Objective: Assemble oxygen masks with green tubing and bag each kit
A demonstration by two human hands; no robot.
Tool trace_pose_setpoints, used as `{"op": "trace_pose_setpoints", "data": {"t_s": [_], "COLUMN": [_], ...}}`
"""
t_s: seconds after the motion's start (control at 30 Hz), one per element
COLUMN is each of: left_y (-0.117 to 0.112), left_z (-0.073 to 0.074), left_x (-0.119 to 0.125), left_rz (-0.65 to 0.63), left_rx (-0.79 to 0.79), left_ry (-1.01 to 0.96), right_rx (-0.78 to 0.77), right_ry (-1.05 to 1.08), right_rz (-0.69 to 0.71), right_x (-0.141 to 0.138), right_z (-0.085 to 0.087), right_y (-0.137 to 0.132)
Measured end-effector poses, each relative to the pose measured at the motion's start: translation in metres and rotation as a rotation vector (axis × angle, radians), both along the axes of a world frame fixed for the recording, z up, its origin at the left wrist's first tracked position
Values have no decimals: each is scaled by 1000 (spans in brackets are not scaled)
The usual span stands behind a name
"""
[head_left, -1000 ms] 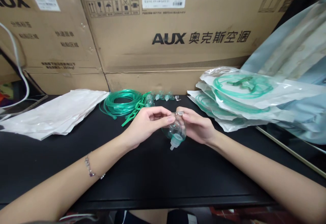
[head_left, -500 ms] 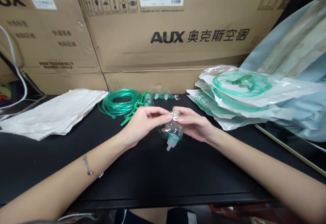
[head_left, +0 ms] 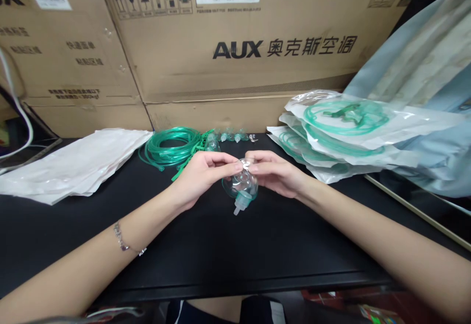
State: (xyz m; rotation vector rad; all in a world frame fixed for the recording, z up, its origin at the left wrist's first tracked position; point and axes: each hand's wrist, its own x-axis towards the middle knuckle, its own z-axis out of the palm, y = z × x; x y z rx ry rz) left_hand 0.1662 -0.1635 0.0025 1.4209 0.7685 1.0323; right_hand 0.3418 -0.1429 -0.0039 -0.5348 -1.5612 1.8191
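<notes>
A clear oxygen mask [head_left: 241, 182] with a pale green connector [head_left: 243, 200] hangs just above the black table, the connector tilted down toward me. My left hand [head_left: 211, 174] pinches the mask's narrow end from the left with thumb and fingers. From the right, my right hand [head_left: 274, 171] grips the same end. A small shiny nose clip [head_left: 246, 165] lies on the mask between my two thumbs. Fingers behind the mask are partly hidden.
Coiled green tubing [head_left: 172, 145] and green straps [head_left: 191, 159] lie behind my left hand. Further masks [head_left: 228, 135] and several metal clips [head_left: 252, 138] sit by the cardboard box [head_left: 191, 76]. White pouches [head_left: 77, 159] lie left; packed tubing sets [head_left: 342, 132] are stacked right.
The nose clip looked like a raised white hook before and now appears flatter against the mask. Both hands and the mask have shifted slightly left in view, along with the whole scene.
</notes>
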Motion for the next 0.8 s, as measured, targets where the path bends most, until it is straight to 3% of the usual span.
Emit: {"op": "trace_pose_setpoints", "data": {"t_s": [0.3,0.6,0.8], "left_y": [0,-2,-6], "left_z": [-3,2,8], "left_x": [0,-1,-4], "left_rz": [0,-26,-62], "left_rx": [-10,77,169], "left_ry": [4,34,96], "right_rx": [41,486,459], "right_ry": [-44,-118,-84], "right_rz": [-56,-107,-41], "right_x": [1,4,4], "right_z": [4,11,12], "right_y": [-1,-2,-5]}}
